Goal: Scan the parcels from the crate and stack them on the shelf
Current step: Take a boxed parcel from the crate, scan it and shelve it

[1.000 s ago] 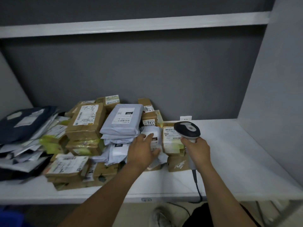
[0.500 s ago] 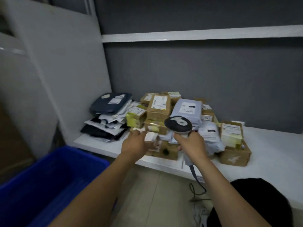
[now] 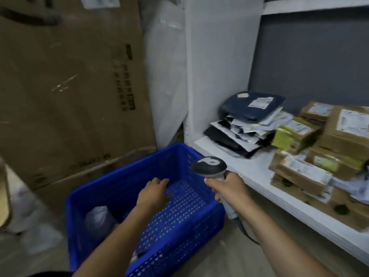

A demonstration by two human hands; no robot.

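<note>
Parcels (image 3: 339, 136), brown cardboard boxes and flat mailers (image 3: 245, 126), lie piled on the white shelf (image 3: 249, 172), blurred and cut off at the right edge; one pale crumpled bag (image 3: 97, 218) sits in the blue perforated crate (image 3: 127, 176), partly hidden by the left forearm; left hand (image 3: 153, 192) hovers above the crate floor, fingers relaxed, holding nothing; right hand (image 3: 227, 188) curls round the scanner (image 3: 208, 164) handle, its rounded dark head up.

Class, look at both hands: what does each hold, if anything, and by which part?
The right hand grips the barcode scanner by its handle. The left hand holds nothing, open over the blue crate.
</note>
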